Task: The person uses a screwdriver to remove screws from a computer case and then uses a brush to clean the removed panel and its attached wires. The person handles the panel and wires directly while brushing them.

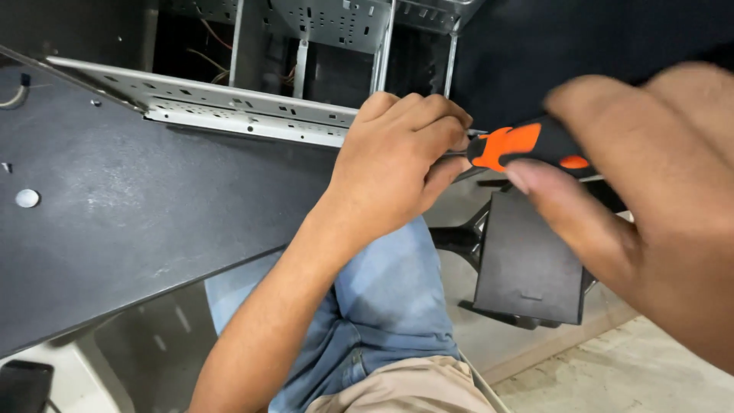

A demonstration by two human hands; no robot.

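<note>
Our right hand (pixel 657 199), blurred and cut off by the frame's right edge, covers the screwdriver (pixel 527 145) handle's rear; our left hand (pixel 397 160) hides its shaft and tip, while the phone (pixel 23 386) is clipped at the bottom-left corner

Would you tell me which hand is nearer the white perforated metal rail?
Left: the left hand touches the white perforated metal rail's end; the right hand sits farther right.
</note>
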